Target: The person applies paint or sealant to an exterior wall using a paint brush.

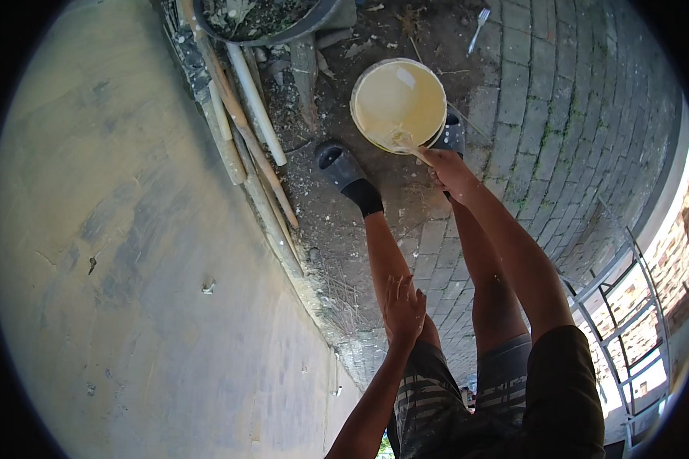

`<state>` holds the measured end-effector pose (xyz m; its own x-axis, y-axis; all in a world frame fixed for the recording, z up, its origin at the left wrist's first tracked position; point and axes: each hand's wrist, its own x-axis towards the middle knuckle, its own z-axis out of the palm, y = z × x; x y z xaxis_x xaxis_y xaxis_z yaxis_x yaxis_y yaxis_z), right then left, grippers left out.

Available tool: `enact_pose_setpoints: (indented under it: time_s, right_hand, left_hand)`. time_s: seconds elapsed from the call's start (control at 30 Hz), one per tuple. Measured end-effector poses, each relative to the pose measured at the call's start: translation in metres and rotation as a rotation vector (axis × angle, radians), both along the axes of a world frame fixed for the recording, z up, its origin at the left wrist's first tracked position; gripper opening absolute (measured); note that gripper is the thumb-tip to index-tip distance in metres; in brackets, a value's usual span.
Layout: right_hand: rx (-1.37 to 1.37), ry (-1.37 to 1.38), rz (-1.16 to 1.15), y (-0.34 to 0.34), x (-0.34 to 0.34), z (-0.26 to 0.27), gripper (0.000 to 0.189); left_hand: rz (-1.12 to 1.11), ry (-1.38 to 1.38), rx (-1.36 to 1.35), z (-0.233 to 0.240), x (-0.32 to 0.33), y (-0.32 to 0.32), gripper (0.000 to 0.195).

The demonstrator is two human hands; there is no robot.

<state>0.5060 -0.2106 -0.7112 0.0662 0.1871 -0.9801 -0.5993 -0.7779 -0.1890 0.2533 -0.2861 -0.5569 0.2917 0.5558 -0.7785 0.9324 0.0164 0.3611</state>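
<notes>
A round bucket of pale yellow paint (405, 97) stands on the dirty ground before my feet. My right hand (451, 172) is closed around the handle of a paintbrush (416, 150), whose head lies at the near inner rim of the bucket and is coated with paint. Resting on my left leg near the knee, my left hand (405, 307) holds nothing, and its fingers are spread a little. A dark clog is on my left foot (339, 163), and the other foot is partly hidden behind the bucket and my right hand.
A wall (166, 298) with patchy pale paint rises at the left. Wooden poles (258, 152) and a white pipe (256, 103) lie along its base. A dark round tub (264, 40) holds soil and leaves. A fork (479, 31) lies near the paving bricks (517, 115). Metal frame (626, 327) at right.
</notes>
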Motion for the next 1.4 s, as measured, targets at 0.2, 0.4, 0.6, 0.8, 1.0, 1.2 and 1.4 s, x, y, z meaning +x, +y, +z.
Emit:
enact_pose_setpoints:
  time_s: [0.2, 0.4, 0.6, 0.8, 1.0, 1.2, 1.4]
  right_hand:
    - [0.001, 0.039, -0.216, -0.027, -0.037, -0.005, 0.035]
    - [-0.09, -0.198, -0.118, -0.039, -0.066, 0.011, 0.035]
    - [-0.097, -0.335, -0.036, -0.053, -0.078, 0.02, 0.036]
    - [-0.16, -0.46, 0.143, -0.044, -0.053, 0.053, 0.039]
    - [0.077, -0.845, 0.49, -0.011, 0.019, 0.132, 0.034]
    - [0.393, -0.958, 0.665, 0.023, 0.08, 0.235, 0.035]
    - [0.62, -0.969, 0.497, 0.035, 0.115, 0.343, 0.036]
  left_hand:
    - [0.023, -0.008, -0.016, -0.001, 0.003, -0.007, 0.039]
    - [0.007, -0.021, 0.034, -0.004, 0.004, -0.014, 0.04]
    - [0.05, -0.058, 0.038, 0.002, 0.012, -0.004, 0.037]
    - [0.145, -0.136, 0.141, 0.022, 0.01, 0.046, 0.036]
    - [0.243, -0.259, 0.342, 0.054, 0.01, 0.096, 0.034]
    - [0.422, -0.365, 0.626, 0.093, -0.003, 0.127, 0.035]
    - [0.723, -0.509, 0.714, 0.172, -0.02, 0.129, 0.035]
